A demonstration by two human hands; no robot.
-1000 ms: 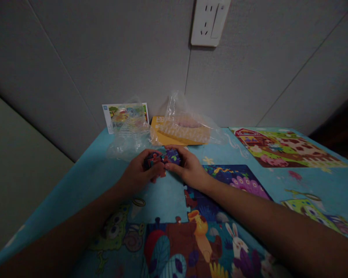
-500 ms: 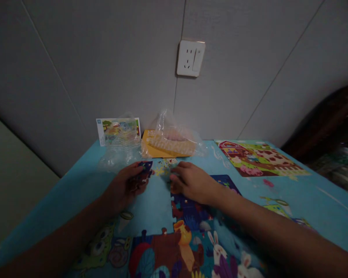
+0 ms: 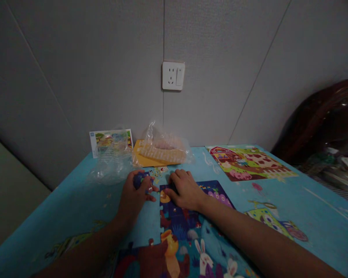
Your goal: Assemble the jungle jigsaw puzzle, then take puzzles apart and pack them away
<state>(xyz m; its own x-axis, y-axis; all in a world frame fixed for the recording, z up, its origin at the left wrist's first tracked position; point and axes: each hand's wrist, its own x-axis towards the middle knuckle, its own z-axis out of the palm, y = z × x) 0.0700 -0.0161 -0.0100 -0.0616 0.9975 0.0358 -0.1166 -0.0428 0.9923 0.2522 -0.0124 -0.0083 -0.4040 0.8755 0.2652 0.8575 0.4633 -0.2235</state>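
My left hand point(image 3: 135, 193) is closed around a few dark blue jigsaw pieces point(image 3: 142, 180), held just above the table left of the puzzle. A partly assembled jigsaw puzzle point(image 3: 179, 231) lies in front of me, showing rabbits, plants and a yellow jar on a dark blue ground. My right hand point(image 3: 185, 190) rests on its upper left part. The thumb lies on a corner piece with a round orange shape point(image 3: 164, 197), apart from the bent fingers. Knobs stick up along the puzzle's lower left section, where table cloth shows beside it.
Clear plastic wrap point(image 3: 113, 162) lies at the back left, before a picture card point(image 3: 129, 135). More plastic covers a yellow packet point(image 3: 145, 159). A farm picture point(image 3: 249, 160) lies back right. The blue patterned tablecloth point(image 3: 75, 200) meets a wall with a socket point(image 3: 173, 76).
The view has shifted. My left hand has turned over its pieces and come nearer the puzzle. The right thumb has spread onto the corner piece, whose orange shape now shows.
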